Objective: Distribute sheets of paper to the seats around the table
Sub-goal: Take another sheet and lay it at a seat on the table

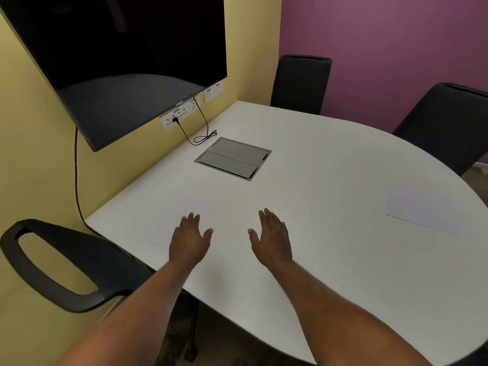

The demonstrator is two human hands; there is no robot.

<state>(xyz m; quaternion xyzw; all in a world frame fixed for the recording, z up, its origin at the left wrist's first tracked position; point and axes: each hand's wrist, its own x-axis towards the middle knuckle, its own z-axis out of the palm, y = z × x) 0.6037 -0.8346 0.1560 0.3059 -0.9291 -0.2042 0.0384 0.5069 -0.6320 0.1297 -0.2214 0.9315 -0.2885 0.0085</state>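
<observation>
A white sheet of paper (422, 211) lies flat near the right edge of the white table (330, 159), in front of the black chair (446, 125) on the right. A second sheet (163, 228), very faint against the tabletop, lies under and just left of my left hand (190, 240), by the near-left chair (66, 262). My left hand is flat, palm down, fingers apart. My right hand (272, 239) hovers or rests palm down beside it, also open, holding nothing.
A third black chair (301, 83) stands at the far end against the purple wall. A grey cable box lid (233, 158) is set into the table. A wall-mounted dark screen (118, 62) overhangs the table's left side, with sockets and a black cable (200, 136) below it.
</observation>
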